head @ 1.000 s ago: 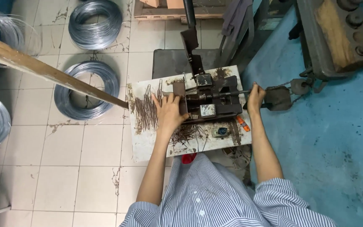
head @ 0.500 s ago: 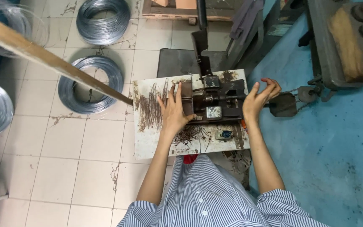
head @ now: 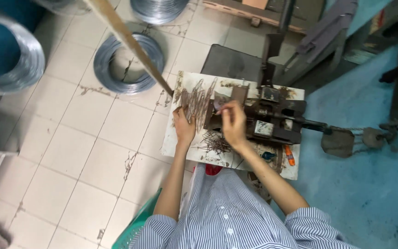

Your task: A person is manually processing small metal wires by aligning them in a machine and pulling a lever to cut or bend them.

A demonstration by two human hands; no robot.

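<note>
while the left hand stays flat on the wire pieces, the right hand has left the lever, fingers pinched.

Beneath the left hand lay rust-brown thin wire pieces on a stained white board. Right of the right hand stood a dark brown metal press. Behind both hands were blue-and-white striped sleeves; left of them, a silver-grey wire coil on cream tiles.
</note>
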